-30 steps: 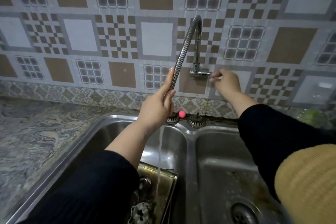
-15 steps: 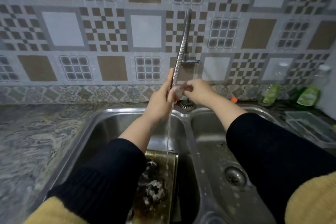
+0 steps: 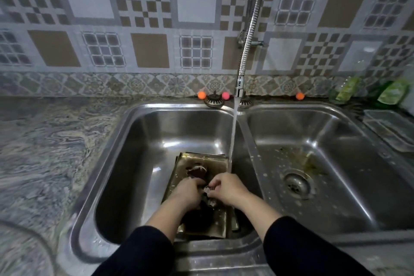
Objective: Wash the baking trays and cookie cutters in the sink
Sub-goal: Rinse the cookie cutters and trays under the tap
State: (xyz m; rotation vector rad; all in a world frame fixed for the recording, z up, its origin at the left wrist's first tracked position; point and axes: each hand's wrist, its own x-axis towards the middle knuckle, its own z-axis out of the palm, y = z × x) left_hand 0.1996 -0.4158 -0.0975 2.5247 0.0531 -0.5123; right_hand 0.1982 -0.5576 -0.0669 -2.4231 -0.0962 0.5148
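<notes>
Down at six o'clock in the left basin of the double sink (image 3: 125, 132), both hands meet over stacked baking trays (image 3: 201, 161) lying on the basin floor. Left hand (image 3: 187, 191) curls downward, fingers hidden, so its grip cannot be told. Right hand (image 3: 226, 187) pinches a small metal cookie cutter (image 3: 208, 189) between itself and the left hand. From twelve o'clock, the flexible faucet (image 3: 249, 29) pours a stream of water (image 3: 233, 136) that lands just beside the right hand, on the trays' far right edge.

Two bare hands, forearms uncovered (black sleeves (image 3: 143, 251) pushed up toward the elbows).
</notes>
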